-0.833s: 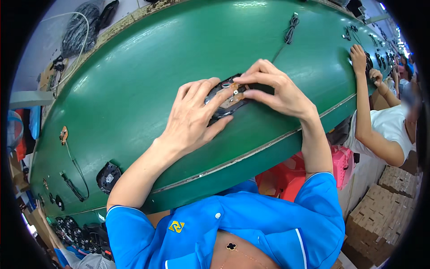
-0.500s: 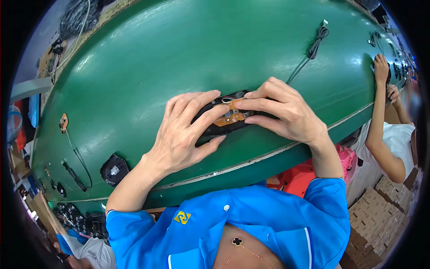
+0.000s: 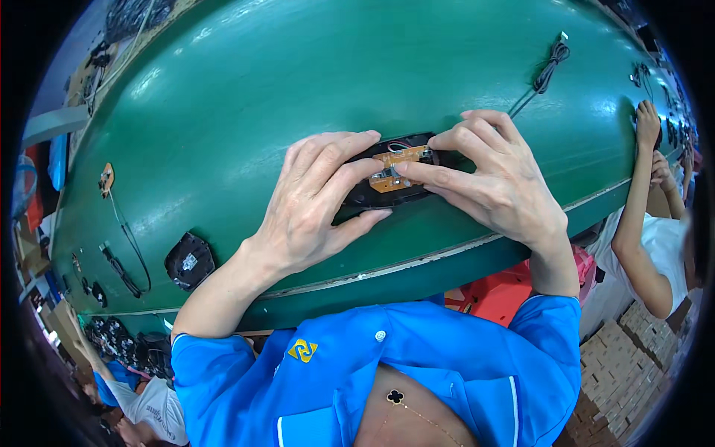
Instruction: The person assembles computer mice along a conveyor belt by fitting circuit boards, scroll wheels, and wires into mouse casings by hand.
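Bright light leaves pale glare on the green table (image 3: 283, 82), whose edges bend toward the black rim.

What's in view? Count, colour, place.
table: 1, green, across view
open shell: 1, black, between hands
circuit board: 1, orange, inside open shell
bundled cable: 1, dark, upper right
loose board: 1, orange, left, cord attached
second shell: 1, black, near left
small parts: several, dark, far left
plastic items: 2, red, pink, lower right
cartons: many, brown, lower right
co-workers: 2+, pale tops, right, lower left
own shirt: 1, blue, bottom
left hand: 1, bare, gripping open shell
right hand: 1, bare, shell's right
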`<action>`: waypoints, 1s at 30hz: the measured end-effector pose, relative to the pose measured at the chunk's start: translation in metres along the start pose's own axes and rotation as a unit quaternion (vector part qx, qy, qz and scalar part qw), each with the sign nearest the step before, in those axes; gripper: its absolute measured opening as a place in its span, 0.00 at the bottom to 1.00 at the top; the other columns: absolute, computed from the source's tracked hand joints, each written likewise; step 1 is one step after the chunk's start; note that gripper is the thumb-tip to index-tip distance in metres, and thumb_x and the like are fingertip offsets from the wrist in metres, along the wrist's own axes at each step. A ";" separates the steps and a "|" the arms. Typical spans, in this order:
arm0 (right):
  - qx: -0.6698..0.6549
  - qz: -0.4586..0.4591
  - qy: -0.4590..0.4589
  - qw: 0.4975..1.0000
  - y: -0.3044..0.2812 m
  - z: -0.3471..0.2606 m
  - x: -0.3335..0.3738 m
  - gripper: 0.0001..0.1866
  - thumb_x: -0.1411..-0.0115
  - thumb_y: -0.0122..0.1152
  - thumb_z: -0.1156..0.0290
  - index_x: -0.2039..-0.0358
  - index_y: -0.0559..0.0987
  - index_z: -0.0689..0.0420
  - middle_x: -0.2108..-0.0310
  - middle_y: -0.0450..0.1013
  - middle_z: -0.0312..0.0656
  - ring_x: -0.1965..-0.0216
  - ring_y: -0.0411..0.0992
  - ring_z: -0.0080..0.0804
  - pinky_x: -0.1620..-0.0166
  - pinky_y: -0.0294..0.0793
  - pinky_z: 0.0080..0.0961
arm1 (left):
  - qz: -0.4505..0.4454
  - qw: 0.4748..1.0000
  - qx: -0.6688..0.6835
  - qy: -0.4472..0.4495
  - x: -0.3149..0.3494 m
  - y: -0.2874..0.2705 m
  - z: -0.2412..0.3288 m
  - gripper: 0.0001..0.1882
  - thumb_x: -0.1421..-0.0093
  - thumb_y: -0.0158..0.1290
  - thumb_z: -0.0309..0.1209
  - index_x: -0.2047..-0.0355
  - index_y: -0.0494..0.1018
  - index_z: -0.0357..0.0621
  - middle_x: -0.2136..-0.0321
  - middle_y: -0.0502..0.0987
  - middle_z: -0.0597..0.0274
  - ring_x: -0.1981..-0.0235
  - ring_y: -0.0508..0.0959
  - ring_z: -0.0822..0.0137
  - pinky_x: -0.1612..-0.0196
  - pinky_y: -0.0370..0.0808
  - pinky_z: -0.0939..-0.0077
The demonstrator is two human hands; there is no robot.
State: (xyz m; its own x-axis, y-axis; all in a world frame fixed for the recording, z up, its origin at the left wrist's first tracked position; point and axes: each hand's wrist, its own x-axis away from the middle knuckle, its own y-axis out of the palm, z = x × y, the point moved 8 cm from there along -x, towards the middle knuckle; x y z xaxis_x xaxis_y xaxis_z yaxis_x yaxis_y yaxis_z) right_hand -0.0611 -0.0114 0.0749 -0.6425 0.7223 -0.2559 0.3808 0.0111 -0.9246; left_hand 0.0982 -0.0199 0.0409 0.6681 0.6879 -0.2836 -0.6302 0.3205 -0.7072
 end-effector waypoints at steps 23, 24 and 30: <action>0.006 -0.041 0.029 0.999 0.009 -0.018 -0.014 0.18 0.47 0.68 0.70 0.53 0.85 0.44 0.58 0.72 0.35 0.56 0.70 0.31 0.37 0.65 0.39 | -0.033 0.998 -0.057 -0.002 0.003 -0.011 0.004 0.30 0.50 0.67 0.33 0.44 0.77 0.48 0.43 0.73 0.55 0.47 0.73 0.54 0.40 0.68 0.59; 0.001 -0.039 0.030 0.999 0.008 -0.017 -0.014 0.18 0.47 0.68 0.69 0.54 0.86 0.44 0.58 0.72 0.34 0.56 0.70 0.31 0.36 0.65 0.39 | -0.037 0.997 -0.067 -0.003 0.001 -0.011 0.004 0.30 0.49 0.66 0.34 0.43 0.77 0.49 0.43 0.73 0.56 0.47 0.73 0.54 0.41 0.68 0.58; -0.005 -0.021 0.029 0.999 0.007 -0.016 -0.014 0.16 0.47 0.69 0.69 0.56 0.87 0.44 0.60 0.73 0.33 0.55 0.70 0.31 0.33 0.62 0.41 | -0.050 0.990 -0.129 0.010 -0.004 -0.009 0.008 0.29 0.47 0.64 0.37 0.42 0.77 0.51 0.43 0.72 0.56 0.48 0.72 0.55 0.42 0.67 0.58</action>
State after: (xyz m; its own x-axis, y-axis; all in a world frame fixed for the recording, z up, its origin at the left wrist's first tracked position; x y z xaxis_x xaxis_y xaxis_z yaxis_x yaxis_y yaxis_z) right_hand -0.0388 -0.0102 0.0762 -0.6189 0.7594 -0.2007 0.3619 0.0489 -0.9309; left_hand 0.0984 -0.0204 0.0537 0.7308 0.6478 -0.2150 -0.4408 0.2075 -0.8733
